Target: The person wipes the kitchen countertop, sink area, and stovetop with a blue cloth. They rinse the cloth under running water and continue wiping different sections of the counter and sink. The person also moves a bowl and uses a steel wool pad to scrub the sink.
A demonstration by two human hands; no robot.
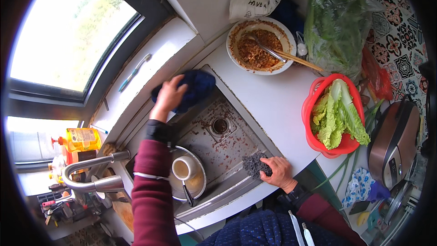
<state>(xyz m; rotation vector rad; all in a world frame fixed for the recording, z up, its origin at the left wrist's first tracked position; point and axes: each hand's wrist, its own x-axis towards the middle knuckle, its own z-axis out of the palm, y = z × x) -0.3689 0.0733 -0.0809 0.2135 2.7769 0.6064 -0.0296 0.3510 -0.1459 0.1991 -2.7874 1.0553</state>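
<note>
My left hand [169,94] grips a dark blue cloth [196,89] at the far left corner of the sink; motion blurs it a little, and the palm side is hidden. At the sink's right rim, my right hand [280,173] is closed around a grey steel wool scourer [253,165]. The metal sink [230,141] has reddish-brown food bits scattered over its bottom, around the drain [220,126]. Beside my left forearm, a pale basin [199,184] in the sink holds a small white saucepan [184,168] with a black handle.
A bowl of brown minced filling [264,48], with spoon and chopsticks, stands on the far counter. Right of it are a red basket [312,130] with lettuce [339,114], bagged greens [332,27] and a brown cooker [395,143]. The faucet [93,173] arches at the left; a toothbrush [135,72] lies on the sill.
</note>
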